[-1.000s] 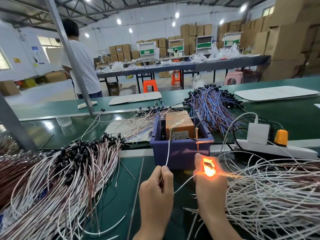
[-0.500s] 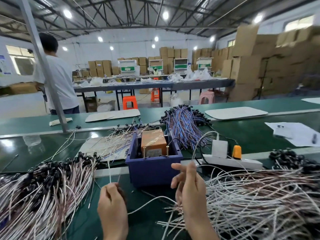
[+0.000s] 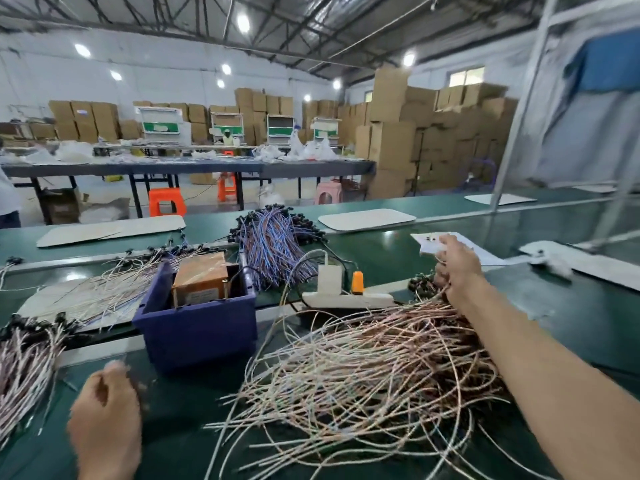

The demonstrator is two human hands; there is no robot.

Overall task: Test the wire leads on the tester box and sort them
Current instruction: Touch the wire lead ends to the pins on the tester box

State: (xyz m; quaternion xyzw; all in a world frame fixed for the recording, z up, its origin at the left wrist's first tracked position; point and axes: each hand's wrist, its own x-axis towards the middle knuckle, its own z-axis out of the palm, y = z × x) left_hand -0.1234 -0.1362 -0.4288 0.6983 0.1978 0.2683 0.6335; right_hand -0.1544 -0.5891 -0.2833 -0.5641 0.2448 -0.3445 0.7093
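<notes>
Warehouse w/ stacked cartons (image 3: 391,143) behind green bench (image 3: 571,323). Right hand (image 3: 457,268) at far end of loose leads (image 3: 363,368), fingers curled on black-capped ends, prob. picking next one. Left hand (image 3: 104,420) blurred, grip can't tell. Tester box (image 3: 201,278) in blue bin (image 3: 197,327) sits between hands, within reach.
</notes>
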